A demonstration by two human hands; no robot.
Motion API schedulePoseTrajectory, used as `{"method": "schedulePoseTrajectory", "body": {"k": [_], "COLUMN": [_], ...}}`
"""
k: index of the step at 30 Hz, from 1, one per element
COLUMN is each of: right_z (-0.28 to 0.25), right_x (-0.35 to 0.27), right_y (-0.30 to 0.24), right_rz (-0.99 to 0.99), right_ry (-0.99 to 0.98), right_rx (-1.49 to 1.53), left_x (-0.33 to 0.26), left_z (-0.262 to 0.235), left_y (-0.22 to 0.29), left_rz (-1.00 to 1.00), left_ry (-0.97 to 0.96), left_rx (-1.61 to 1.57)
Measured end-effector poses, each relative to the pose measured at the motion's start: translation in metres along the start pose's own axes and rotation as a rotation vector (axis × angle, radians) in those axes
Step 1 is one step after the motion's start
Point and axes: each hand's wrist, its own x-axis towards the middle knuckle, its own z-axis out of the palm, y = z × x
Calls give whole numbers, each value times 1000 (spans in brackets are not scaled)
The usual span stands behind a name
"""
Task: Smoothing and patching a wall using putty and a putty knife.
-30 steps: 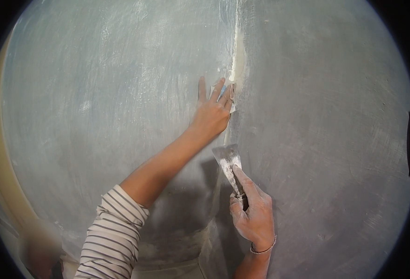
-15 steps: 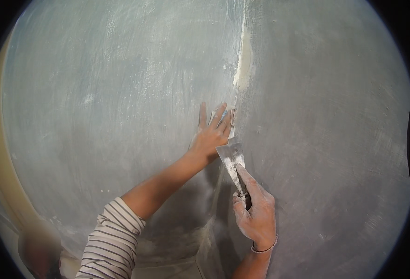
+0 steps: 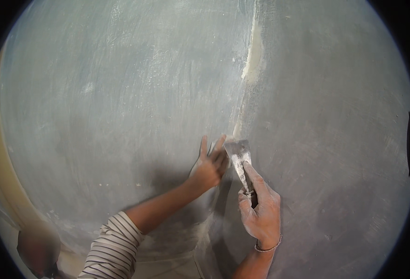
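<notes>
My left hand point(image 3: 207, 172), below a striped sleeve, presses against the left wall beside the inner corner. Two of its fingers stretch upward; the others bend toward the corner over a whitish flat piece point(image 3: 229, 138), mostly hidden, whose kind I cannot make out. My right hand point(image 3: 263, 204), dusty and with a cord bracelet at the wrist, grips a putty knife point(image 3: 238, 160) by its handle, index finger along the blade. The blade points up and is smeared with white filler. Its wide edge overlaps the corner line just right of my left fingertips; contact with the wall cannot be told.
Two grey-green plastered walls meet at a vertical corner. Cream filler point(image 3: 256, 49) runs down its upper part. A curved cream-coloured edge point(image 3: 5, 149) bounds the left wall. At lower left is a blurred dark rounded shape point(image 3: 38, 249). A pale ledge point(image 3: 167, 269) lies at the bottom.
My left hand has slid down along the corner, uncovering a pale streak above it. My right hand with the putty knife has shifted slightly right, the blade now beside the left fingers.
</notes>
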Motion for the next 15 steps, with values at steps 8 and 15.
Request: {"method": "schedulePoseTrajectory", "body": {"k": [8, 15], "right_z": [2, 2], "right_x": [-2, 0], "right_y": [5, 5], "right_rz": [-9, -4], "right_ry": [44, 17], "right_rx": [10, -10], "left_x": [-20, 73], "left_z": [-9, -75], "left_y": [-11, -77], "left_rz": [32, -188], "left_ry": [-144, 68], "left_rx": [40, 232]}}
